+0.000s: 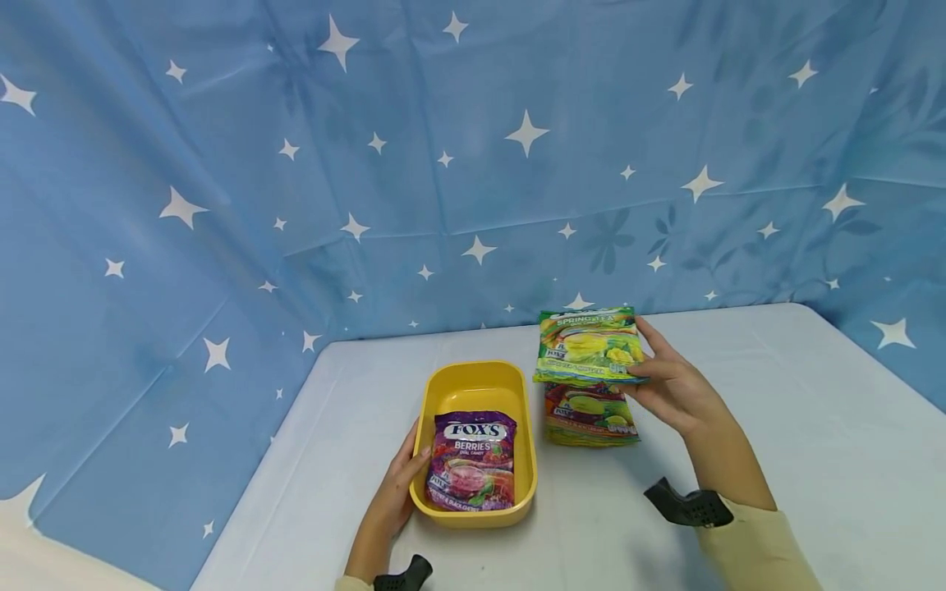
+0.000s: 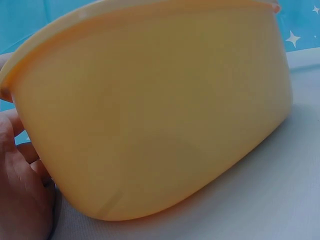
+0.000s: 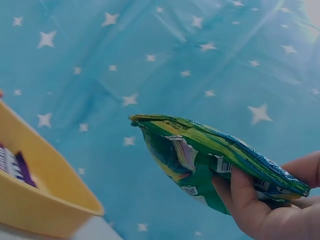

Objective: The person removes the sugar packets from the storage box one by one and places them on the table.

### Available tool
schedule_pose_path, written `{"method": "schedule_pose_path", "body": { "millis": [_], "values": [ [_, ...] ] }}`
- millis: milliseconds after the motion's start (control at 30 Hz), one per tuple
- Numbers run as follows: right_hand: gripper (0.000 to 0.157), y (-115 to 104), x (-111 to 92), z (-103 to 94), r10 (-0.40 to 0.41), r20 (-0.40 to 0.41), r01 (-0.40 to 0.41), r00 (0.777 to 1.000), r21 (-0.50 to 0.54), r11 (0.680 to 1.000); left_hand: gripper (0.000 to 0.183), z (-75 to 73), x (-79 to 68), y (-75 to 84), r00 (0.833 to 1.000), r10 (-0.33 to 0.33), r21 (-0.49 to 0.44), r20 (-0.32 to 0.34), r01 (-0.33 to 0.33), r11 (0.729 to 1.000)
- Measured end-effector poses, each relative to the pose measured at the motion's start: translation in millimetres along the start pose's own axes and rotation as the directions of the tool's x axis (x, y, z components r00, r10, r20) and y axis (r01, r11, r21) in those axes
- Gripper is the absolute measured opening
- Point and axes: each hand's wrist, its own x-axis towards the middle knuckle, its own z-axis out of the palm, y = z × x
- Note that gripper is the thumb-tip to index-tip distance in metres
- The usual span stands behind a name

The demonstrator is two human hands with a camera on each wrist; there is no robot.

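My left hand [image 1: 393, 491] grips the left side of a yellow plastic tub [image 1: 534, 460], thumb over the rim and fingers against the outer wall. Inside the tub's near end lies a purple bag of Fox's Berries candy [image 1: 473, 469]. With my right hand [image 1: 681, 387] I pinch the right edge of a green and yellow Fox's Spring Tea candy bag [image 1: 587, 341], raised up and seen edge-on in the right wrist view. Below it in the head view, a dark red and yellow-green candy bag [image 1: 587, 419] rests on the table, its upper part hidden.
A white-covered table [image 1: 776, 394] holds everything. Behind it and to the left hangs a blue curtain [image 1: 458, 164] with white stars. Right of the tub, the dark red bag lies close to the tub's wall.
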Motion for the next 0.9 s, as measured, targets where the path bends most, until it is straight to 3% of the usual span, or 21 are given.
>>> {"method": "schedule_pose_path", "body": {
  "millis": [167, 467, 667, 833, 900],
  "values": [
    [0.080, -12, -9, -15.2, -0.106, 0.052, 0.094, 0.993, 0.195, 0.976, 0.066, 0.1, 0.3, -1.2, 1.000, 0.002, -0.005, -0.005, -0.002, 1.000],
    [0.075, -26, -26, -58.1, -0.203, -0.032, 0.199, 0.979, 0.392, 0.898, 0.067, -0.4, -0.4, -1.9, 1.000, 0.007, -0.017, 0.008, -0.006, 1.000],
    [0.070, -27, -32, -108.1, -0.251, -0.094, 0.268, 0.963, 0.359, 0.894, 0.066, -0.8, -0.6, -2.1, 1.000, 0.009, -0.010, 0.007, -0.009, 1.000],
    [0.068, -22, -35, -156.0, -0.227, -0.184, 0.280, 0.957, 0.359, 0.891, 0.067, -0.5, -0.4, -2.2, 1.000, 0.012, -0.009, 0.010, -0.012, 1.000],
    [0.068, -20, -38, -166.7, -0.211, -0.221, 0.281, 0.952, 0.364, 0.888, 0.067, -0.2, -0.3, -2.2, 1.000, 0.012, -0.006, 0.009, -0.012, 1.000]
  ]
}}
